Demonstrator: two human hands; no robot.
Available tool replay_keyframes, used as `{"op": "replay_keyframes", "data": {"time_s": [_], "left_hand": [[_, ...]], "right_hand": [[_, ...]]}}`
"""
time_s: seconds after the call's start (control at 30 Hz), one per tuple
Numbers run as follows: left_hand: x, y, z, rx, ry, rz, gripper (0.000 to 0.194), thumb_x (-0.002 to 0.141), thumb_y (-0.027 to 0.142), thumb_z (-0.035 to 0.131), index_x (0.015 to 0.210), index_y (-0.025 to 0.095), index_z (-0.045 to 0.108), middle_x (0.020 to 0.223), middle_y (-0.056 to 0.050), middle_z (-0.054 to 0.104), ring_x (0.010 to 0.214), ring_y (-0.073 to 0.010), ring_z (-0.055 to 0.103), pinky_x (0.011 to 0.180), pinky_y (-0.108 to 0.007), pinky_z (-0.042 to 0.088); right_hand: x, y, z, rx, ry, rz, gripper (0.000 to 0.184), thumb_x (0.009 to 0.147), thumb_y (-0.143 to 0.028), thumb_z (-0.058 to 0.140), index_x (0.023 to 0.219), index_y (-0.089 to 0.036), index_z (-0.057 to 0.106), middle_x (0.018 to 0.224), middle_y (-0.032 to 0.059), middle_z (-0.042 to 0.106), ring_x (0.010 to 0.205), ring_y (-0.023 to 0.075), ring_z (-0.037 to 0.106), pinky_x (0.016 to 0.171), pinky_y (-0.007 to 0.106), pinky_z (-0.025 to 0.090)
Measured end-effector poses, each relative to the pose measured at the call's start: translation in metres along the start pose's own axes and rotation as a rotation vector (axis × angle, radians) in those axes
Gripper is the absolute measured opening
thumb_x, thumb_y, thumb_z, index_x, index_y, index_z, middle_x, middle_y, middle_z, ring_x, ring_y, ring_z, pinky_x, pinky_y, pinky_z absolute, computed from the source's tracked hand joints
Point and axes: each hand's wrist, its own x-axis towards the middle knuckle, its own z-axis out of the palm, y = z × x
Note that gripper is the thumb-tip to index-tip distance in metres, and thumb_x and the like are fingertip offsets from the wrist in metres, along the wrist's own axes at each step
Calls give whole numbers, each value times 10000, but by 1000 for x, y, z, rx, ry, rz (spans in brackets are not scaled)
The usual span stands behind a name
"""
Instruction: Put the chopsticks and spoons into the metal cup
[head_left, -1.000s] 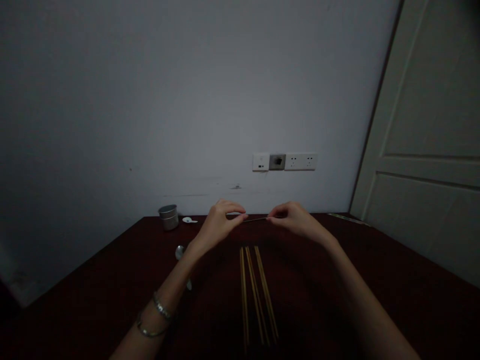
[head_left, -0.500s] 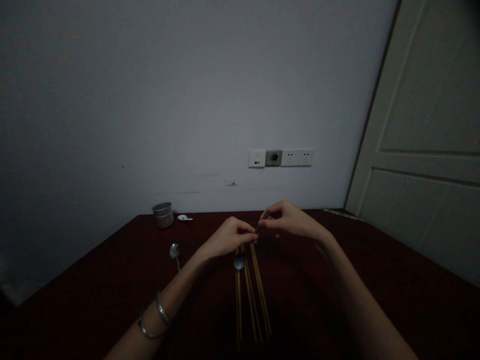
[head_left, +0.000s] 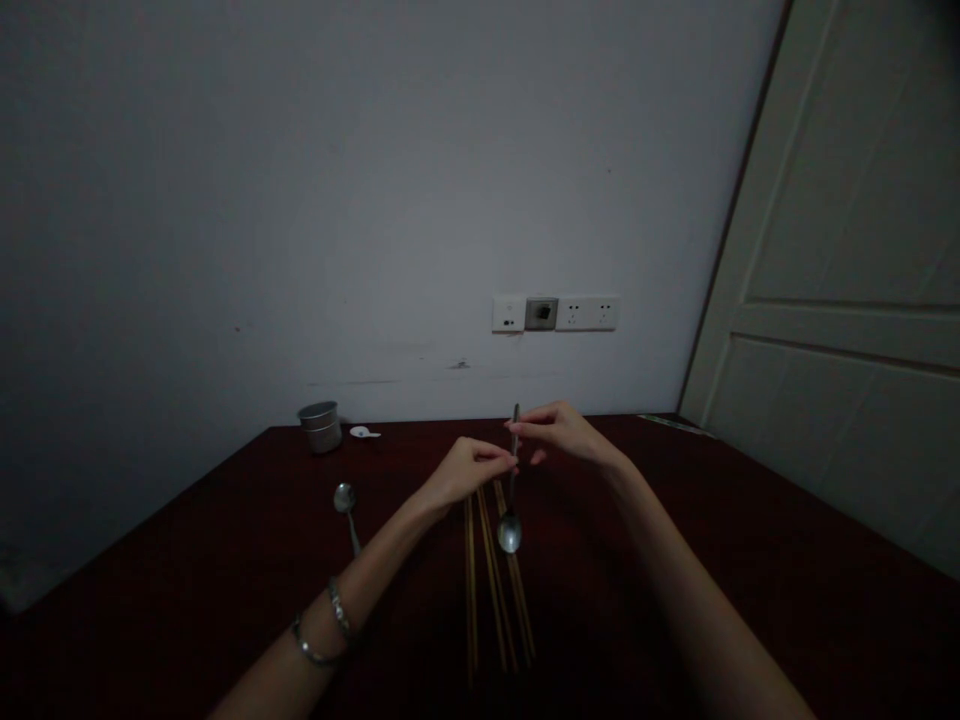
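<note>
- Left hand [head_left: 472, 468], nearly closed, is pinching a metal spoon [head_left: 509, 533] mid-handle.
- Right hand [head_left: 559, 432], fingers bent, is pinching it higher.
- Chopsticks [head_left: 492, 580] are lying below.

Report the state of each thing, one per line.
Held spoon: gripped in both hands.
Left hand: pinching its handle.
Right hand: pinching the handle higher.
Chopsticks: lying in three groups.
Metal cup: upright, contents hidden.
White spoon: lying beside the cup.
Other metal spoon: lying unheld.
Double socket: nothing plugged in.
Door: open or shut, unclear.
</note>
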Motion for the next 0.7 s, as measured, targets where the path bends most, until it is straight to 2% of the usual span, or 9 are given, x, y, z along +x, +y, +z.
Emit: {"op": "replay_keyframes", "data": {"time_s": [0.17, 0.3, 0.5, 0.7], "left_hand": [[13, -22, -14, -4, 103, -65, 334, 742, 411, 540, 745, 114, 693, 760, -112, 685, 565, -114, 535, 470, -196, 319], [22, -43, -23, -12, 128, -169, 364, 729, 437, 530, 731, 105, 679, 745, -115, 685, 538, -110, 530, 441, -185, 302], [26, -65, -30, 4, 115, -250, 411, 703, 500, 521, 717, 115, 664, 720, -102, 683, 531, -112, 539, 443, -185, 314], [27, -74, -34, -5, 101, -288, 430, 682, 523, 529, 704, 112, 652, 688, -94, 679, 517, -108, 540, 446, -186, 307]], "right_hand": [[10, 39, -9, 169, 125, 162, 245, 658, -358, 675, 770, -141, 686, 619, 15, 627, 540, 82, 555, 453, 174, 472], [17, 74, -9, 214, 212, 306, 178, 641, -279, 706, 700, -114, 671, 551, 10, 605, 476, 62, 528, 447, 162, 459], [23, 114, 4, 230, 200, 410, 146, 581, -191, 742, 615, -88, 644, 485, 7, 591, 402, 47, 511, 381, 120, 424], [23, 132, 10, 185, 143, 493, 118, 592, -178, 725, 640, -96, 654, 525, 34, 635, 433, 72, 563, 360, 104, 425]]}}
